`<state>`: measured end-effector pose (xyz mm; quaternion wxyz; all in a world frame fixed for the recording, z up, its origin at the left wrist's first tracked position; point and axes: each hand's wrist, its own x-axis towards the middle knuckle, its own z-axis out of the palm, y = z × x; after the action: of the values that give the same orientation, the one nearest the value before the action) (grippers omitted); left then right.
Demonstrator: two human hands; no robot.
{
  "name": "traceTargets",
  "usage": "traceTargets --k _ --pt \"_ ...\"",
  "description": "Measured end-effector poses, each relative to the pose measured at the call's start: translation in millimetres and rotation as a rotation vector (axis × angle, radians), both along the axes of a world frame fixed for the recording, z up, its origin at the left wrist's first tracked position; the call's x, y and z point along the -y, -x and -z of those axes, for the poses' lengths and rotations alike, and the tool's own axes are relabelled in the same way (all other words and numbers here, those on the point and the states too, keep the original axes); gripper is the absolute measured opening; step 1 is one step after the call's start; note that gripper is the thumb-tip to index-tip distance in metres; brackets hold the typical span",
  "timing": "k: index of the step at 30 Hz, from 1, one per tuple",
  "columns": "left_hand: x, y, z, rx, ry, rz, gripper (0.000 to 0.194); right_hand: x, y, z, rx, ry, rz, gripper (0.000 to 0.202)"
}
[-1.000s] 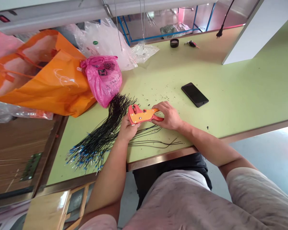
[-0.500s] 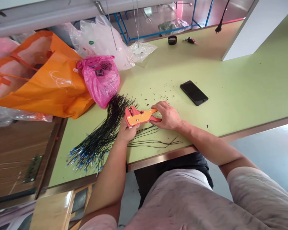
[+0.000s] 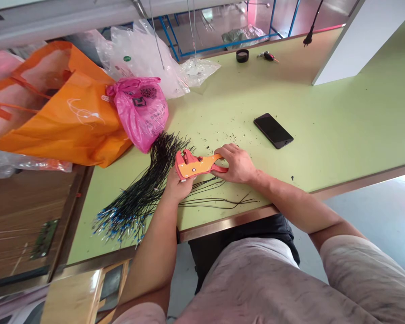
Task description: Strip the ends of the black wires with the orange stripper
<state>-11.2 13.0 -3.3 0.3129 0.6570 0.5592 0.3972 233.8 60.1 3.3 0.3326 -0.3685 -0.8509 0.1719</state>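
Note:
My right hand [image 3: 238,164] is closed around the handles of an orange and red wire stripper [image 3: 197,166], whose jaws point left. Curled beneath the tool's head is my left hand [image 3: 178,184]; most of its fingers are hidden behind the stripper, and what they hold cannot be made out. A thick bundle of thin black wires [image 3: 141,189] with blue and silvery ends lies left of and behind my left hand. Several loose black wires [image 3: 216,201] stretch across the bench to the right, below the tool.
A black phone [image 3: 273,130] lies beyond my right hand. Small dark scraps [image 3: 234,136] dot the green bench [image 3: 324,148]. At the left stand an orange bag [image 3: 77,117] and a knotted pink bag [image 3: 143,110]. A black ring [image 3: 242,56] and keys [image 3: 268,56] lie at the back.
The fingers of my right hand sit very slightly farther right on the handles. The stripper and my left hand stay in nearly the same place.

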Motion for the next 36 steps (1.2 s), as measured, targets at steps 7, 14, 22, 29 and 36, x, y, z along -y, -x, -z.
traceTargets --k 7,14,22,29,36 --pt "0 -12 -4.3 0.173 -0.038 -0.056 0.036 3 0 -3.4 0.023 0.06 0.062 0.05" --pt "1 -21 -8.1 0.292 -0.059 -0.106 0.049 -4 -2 -0.3 -0.213 0.115 0.022 0.056" --pt "-6 -2 -6.8 -0.296 -0.037 -0.213 0.035 -21 -16 -7.1 -0.34 0.273 0.204 0.064" --pt "-12 22 2.7 -0.701 0.014 -0.334 0.037 -20 -16 -11.2 -0.358 0.265 0.216 0.061" --pt "-10 25 -5.8 -0.742 0.02 -0.485 0.04 -23 -18 -17.1 -0.438 0.364 0.245 0.066"
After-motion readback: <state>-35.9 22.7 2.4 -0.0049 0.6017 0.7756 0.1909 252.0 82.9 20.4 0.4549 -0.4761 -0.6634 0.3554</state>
